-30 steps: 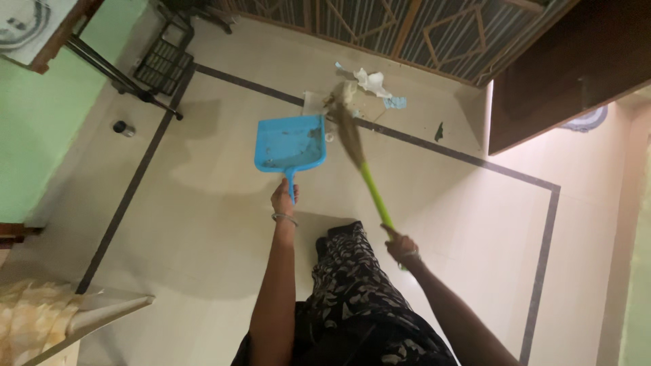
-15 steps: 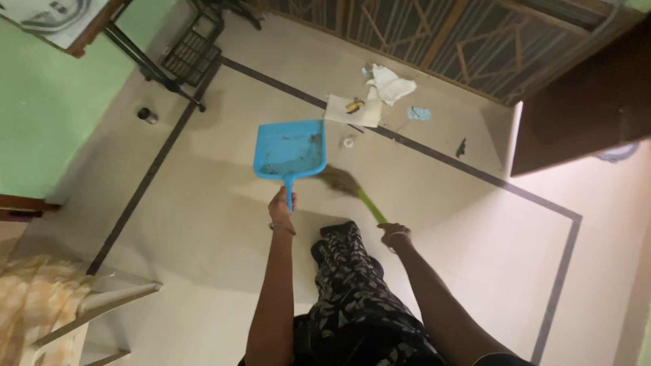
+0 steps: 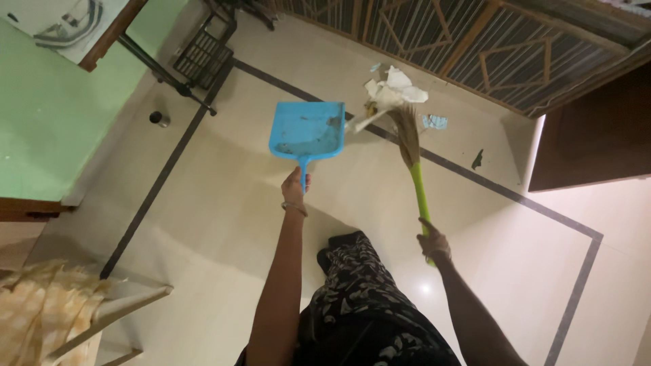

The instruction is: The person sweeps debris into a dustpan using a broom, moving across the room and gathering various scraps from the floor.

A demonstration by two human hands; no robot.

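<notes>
My left hand (image 3: 294,187) grips the handle of a blue dustpan (image 3: 307,131) held out over the tiled floor, with a little dirt in its tray. My right hand (image 3: 434,240) holds the green handle of a broom (image 3: 411,157). The broom's straw head reaches up to a heap of crumpled white paper scraps (image 3: 390,93) just right of the dustpan's mouth. A small blue scrap (image 3: 435,122) and a dark bit (image 3: 477,160) lie further right on the floor.
A patterned wooden door runs along the top. A dark cabinet (image 3: 597,135) stands at the right. A black metal stand (image 3: 203,54) and a small dark jar (image 3: 159,118) sit by the green wall. A chair with yellow cloth (image 3: 47,318) is at lower left.
The broom swung from beside the dustpan's handle up and right to the paper heap. The dustpan lifted slightly forward. The flat white sheet now lies bunched with the other scraps.
</notes>
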